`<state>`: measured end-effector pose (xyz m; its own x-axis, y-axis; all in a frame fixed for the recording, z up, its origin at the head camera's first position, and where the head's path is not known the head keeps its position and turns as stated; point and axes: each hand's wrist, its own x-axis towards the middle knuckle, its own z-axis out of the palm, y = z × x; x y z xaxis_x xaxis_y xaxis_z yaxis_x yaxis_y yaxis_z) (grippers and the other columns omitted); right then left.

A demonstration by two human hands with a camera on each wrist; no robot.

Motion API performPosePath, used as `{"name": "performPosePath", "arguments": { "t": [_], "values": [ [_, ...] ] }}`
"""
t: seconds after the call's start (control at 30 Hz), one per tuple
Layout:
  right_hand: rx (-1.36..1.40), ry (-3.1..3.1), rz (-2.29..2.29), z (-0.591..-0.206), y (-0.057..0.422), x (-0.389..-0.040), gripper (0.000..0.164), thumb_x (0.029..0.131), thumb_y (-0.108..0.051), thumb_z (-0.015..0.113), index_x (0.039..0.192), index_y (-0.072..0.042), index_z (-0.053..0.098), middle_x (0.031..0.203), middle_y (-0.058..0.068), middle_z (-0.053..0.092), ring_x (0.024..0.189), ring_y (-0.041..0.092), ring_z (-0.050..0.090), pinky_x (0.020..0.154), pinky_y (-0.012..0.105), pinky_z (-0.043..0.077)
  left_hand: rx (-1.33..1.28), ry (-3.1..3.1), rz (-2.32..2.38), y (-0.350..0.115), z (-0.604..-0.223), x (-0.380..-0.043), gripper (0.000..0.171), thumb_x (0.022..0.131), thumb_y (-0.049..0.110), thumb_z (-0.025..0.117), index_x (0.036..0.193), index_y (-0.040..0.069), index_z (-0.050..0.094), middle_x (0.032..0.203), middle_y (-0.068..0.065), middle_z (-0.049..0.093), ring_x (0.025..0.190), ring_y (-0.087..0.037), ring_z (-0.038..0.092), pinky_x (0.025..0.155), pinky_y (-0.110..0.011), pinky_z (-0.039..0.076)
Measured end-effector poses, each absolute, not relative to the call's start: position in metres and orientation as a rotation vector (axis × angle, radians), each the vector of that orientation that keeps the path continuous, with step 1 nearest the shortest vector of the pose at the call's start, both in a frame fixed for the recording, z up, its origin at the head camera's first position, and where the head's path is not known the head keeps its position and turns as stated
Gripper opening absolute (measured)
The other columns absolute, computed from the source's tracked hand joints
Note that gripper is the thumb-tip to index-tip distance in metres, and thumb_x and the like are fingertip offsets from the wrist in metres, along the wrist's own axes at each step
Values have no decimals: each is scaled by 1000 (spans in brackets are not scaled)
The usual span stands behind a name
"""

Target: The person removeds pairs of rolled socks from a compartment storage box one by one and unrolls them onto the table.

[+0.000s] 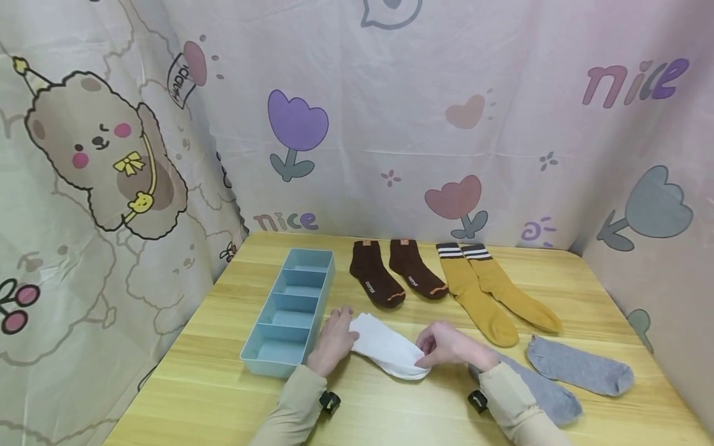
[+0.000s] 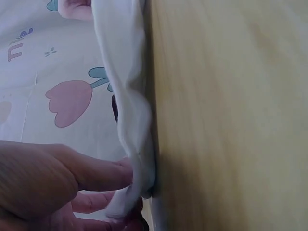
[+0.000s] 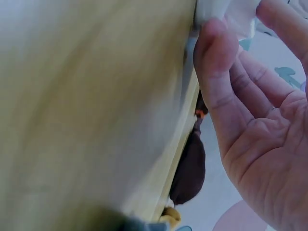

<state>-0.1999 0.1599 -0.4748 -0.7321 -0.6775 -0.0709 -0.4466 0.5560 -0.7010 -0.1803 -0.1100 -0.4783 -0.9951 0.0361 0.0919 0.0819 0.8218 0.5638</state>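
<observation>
A pair of white socks (image 1: 385, 347), one laid over the other, lies on the table between my two hands. My left hand (image 1: 333, 339) holds its left end; the left wrist view shows the thumb and fingers pinching the edge of the white fabric (image 2: 130, 110). At the right end, my right hand (image 1: 446, 344) pinches the socks' rounded part between thumb and finger. In the right wrist view the thumb (image 3: 219, 53) presses against the white cloth, partly cut off by the frame. Just left of my left hand stands a light blue divided box (image 1: 281, 350), its compartments bare.
Behind the white socks lie two dark brown socks (image 1: 376, 275) and, right of them, two mustard socks (image 1: 480, 303) with striped cuffs. Two grey socks (image 1: 580, 365) are at the right, one partly under my right forearm. Printed curtains (image 1: 379, 124) enclose the wooden table (image 1: 390, 409).
</observation>
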Motion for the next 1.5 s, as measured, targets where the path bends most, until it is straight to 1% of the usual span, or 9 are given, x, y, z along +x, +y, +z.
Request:
{"name": "performPosePath", "arguments": {
  "t": [0.13, 0.33, 0.53, 0.77, 0.93, 1.1, 1.23, 1.37, 1.5],
  "values": [
    [-813, 2285, -1112, -476, 155, -195, 15, 77, -9, 83, 82, -2, 71, 66, 5, 70, 50, 4, 59, 49, 20, 51, -74, -2915, -937, -112, -478, -181, 39, 83, 1, 73, 119, -2, 58, 108, -24, 63, 96, -41, 63, 84, -52, 54],
    [-758, 2120, -1209, -478, 148, -190, 14, 78, -1, 79, 87, 5, 69, 68, 16, 72, 53, 6, 63, 54, 21, 56, -100, -2868, -936, -114, -480, -184, 36, 83, -3, 69, 118, -3, 60, 107, -25, 67, 96, -42, 65, 84, -51, 54],
    [-704, 2010, -1263, -480, 143, -184, 13, 80, 4, 75, 88, 6, 66, 71, 19, 73, 57, 8, 67, 60, 27, 61, -186, -2786, -881, -113, -481, -186, 31, 81, -11, 64, 111, -3, 63, 98, -22, 71, 86, -37, 68, 72, -45, 56],
    [-695, 1921, -1303, -482, 141, -180, 12, 83, 4, 72, 88, 7, 62, 76, 26, 72, 63, 15, 71, 65, 32, 63, -213, -2709, -882, -113, -481, -187, 28, 78, -12, 65, 104, -2, 65, 83, -17, 70, 69, -25, 62, 59, -34, 48],
    [-722, 1867, -1316, -482, 144, -180, 11, 86, 3, 68, 88, 7, 58, 80, 28, 73, 66, 13, 73, 68, 33, 63, -167, -2649, -959, -111, -478, -188, 21, 81, -6, 67, 102, -2, 67, 83, -15, 72, 71, -25, 64, 61, -33, 49],
    [-763, 1788, -1341, -481, 152, -183, 13, 88, 2, 63, 91, 12, 54, 87, 32, 73, 74, 19, 77, 74, 37, 63, -130, -2604, -1056, -108, -470, -187, 17, 86, 0, 68, 102, 3, 65, 85, -15, 75, 73, -24, 67, 64, -33, 50],
    [-792, 1747, -1341, -477, 165, -185, 17, 90, 2, 60, 100, 15, 55, 94, 34, 72, 80, 24, 78, 76, 38, 63, -141, -2553, -1110, -103, -464, -189, 8, 86, 1, 68, 92, 7, 68, 85, -11, 75, 77, -22, 69, 69, -33, 54],
    [-796, 1763, -1319, -470, 181, -188, 18, 90, 2, 60, 103, 14, 56, 95, 34, 72, 81, 24, 78, 76, 37, 62, -231, -2494, -1194, -96, -461, -190, 12, 84, -3, 67, 84, 6, 74, 84, -9, 76, 79, -21, 71, 72, -31, 57],
    [-744, 1778, -1300, -463, 197, -188, 17, 88, 3, 60, 100, 15, 55, 93, 34, 72, 79, 21, 77, 75, 38, 63, -382, -2486, -1291, -87, -460, -192, 16, 87, -4, 65, 96, 0, 77, 94, -15, 78, 88, -27, 74, 80, -34, 59]
  ]
}}
